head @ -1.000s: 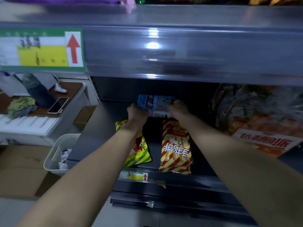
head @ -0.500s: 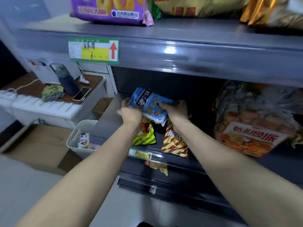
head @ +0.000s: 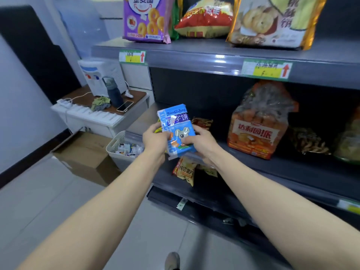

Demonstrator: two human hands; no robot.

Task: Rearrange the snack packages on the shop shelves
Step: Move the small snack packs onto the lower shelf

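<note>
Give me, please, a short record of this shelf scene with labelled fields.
held item: blue snack package, roughly upright, in front of the middle shelf
left hand: grips the package's left edge
right hand: grips its right side
upper shelf: purple ring-snack bag, red bag, gold biscuit bag
middle shelf: orange bag standing at right
floor: white basket beside the shelving

Both hands grip a blue biscuit packet (head: 178, 131) in front of the middle shelf (head: 292, 168): the left hand (head: 155, 139) on its left edge, the right hand (head: 200, 143) on its right. An orange bag (head: 257, 131) stands to the right.
</note>
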